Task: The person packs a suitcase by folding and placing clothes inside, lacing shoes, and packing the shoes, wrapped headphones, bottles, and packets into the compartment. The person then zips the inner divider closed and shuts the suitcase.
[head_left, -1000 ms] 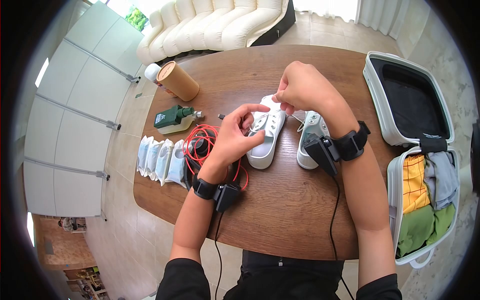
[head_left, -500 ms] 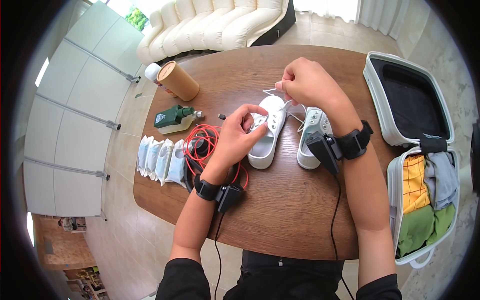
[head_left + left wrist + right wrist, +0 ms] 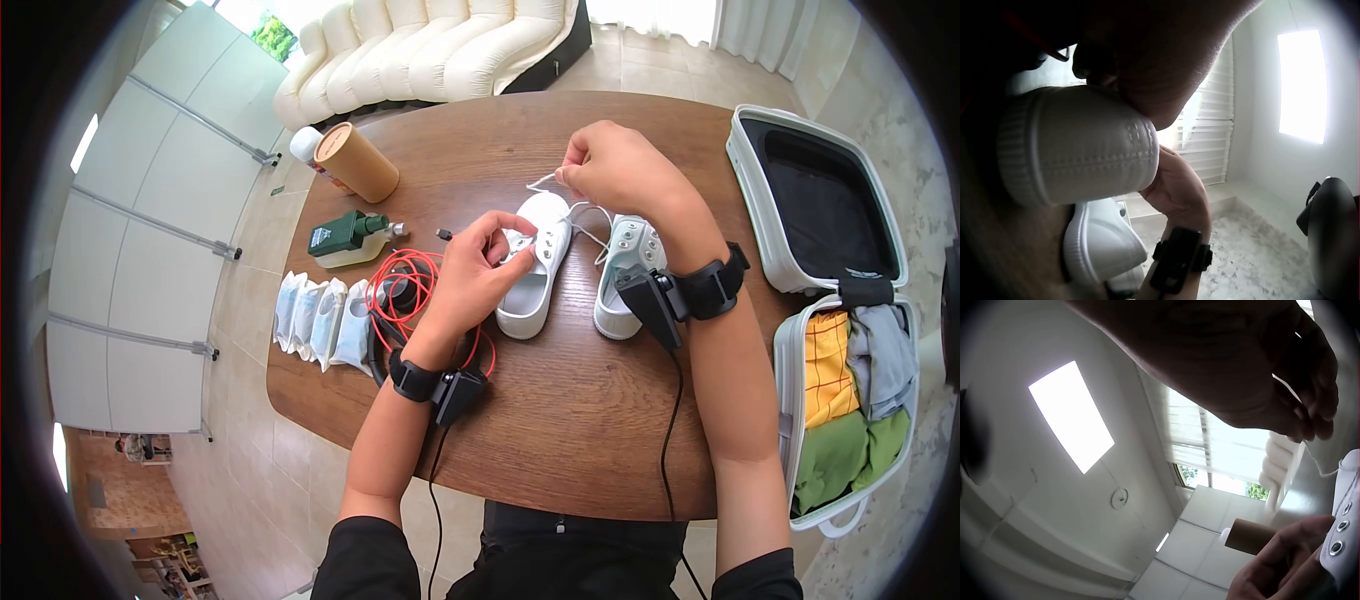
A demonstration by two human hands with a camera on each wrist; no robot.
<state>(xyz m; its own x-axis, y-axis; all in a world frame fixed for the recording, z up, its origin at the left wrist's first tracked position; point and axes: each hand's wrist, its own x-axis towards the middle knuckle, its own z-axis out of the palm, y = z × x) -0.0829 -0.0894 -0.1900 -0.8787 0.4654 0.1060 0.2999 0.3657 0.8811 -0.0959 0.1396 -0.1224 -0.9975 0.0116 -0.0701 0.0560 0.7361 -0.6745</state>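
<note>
Two white shoes stand on the brown table, the left shoe (image 3: 528, 305) and the right shoe (image 3: 618, 312). My left hand (image 3: 480, 268) pinches the left shoe's side by the eyelets with thumb and fingers; in the right wrist view, metal eyelets show beside those fingers. Above the shoes, my right hand (image 3: 615, 172) pinches a white lace (image 3: 543, 182) between thumb and fingertips. That lace runs down to the left shoe in the right wrist view. Another loop of lace lies between the shoes. The left wrist view shows the left shoe's heel (image 3: 1091, 147) close up.
Left of the shoes are a red cable (image 3: 405, 300) over black headphones, several wrapped packs (image 3: 325, 315), a green-topped bottle (image 3: 345, 235) and a brown cylinder (image 3: 357, 163). An open suitcase (image 3: 785, 400) with folded clothes stands at the right. A white sofa (image 3: 430, 50) stands behind the table.
My right hand has moved up and slightly right from the left shoe, drawing out the lace, then stayed nearly still. My left thumb and fingers have closed on the shoe's side.
</note>
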